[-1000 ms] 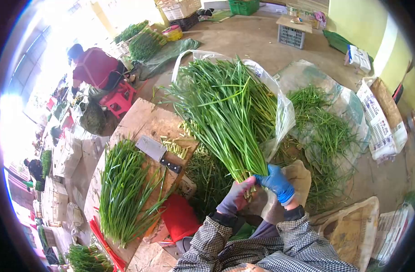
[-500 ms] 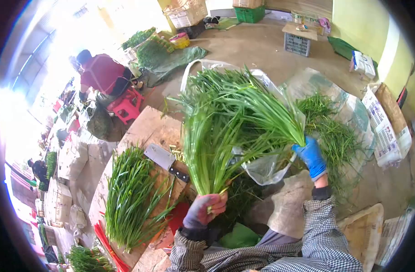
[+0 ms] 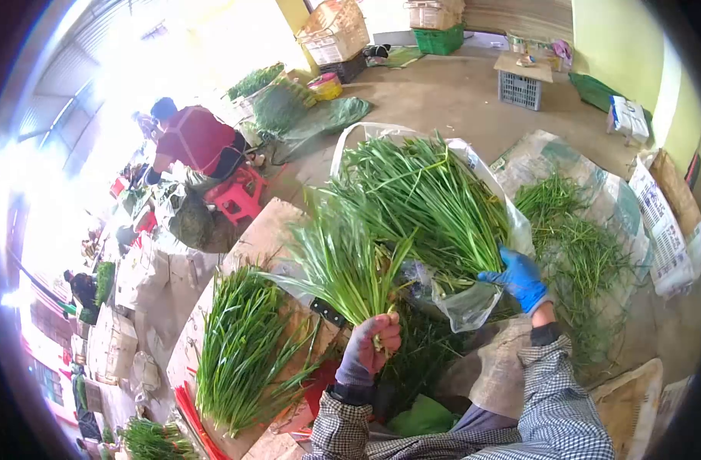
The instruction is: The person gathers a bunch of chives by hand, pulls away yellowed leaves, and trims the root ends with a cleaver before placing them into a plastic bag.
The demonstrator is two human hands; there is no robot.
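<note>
My left hand [image 3: 371,345], in a greyish fingerless glove, is closed around the base of a bunch of garlic chives [image 3: 343,264], leaves fanned upward. My right hand [image 3: 521,282], in a blue glove, has its fingers stretched out beside the stem ends of a large heap of chives [image 3: 427,203]. That heap lies in a container lined with clear plastic [image 3: 473,307]. To the left, another pile of chives [image 3: 239,345] rests on a wooden board [image 3: 247,241]. A cleaver [image 3: 329,313] lies there too, its blade mostly hidden by the held bunch.
Loose green trimmings [image 3: 580,245] are strewn over a sheet [image 3: 549,153] at right. A person in red [image 3: 197,142] sits on a pink stool [image 3: 238,195] at the left. Red strips [image 3: 193,418] lie by the board's edge. Crates [image 3: 438,40] stand at the back.
The bunch my right hand held now lies on the heap, and that hand's fingers have loosened. My left hand's bunch has tipped left, over the cleaver blade. The view has shifted slightly.
</note>
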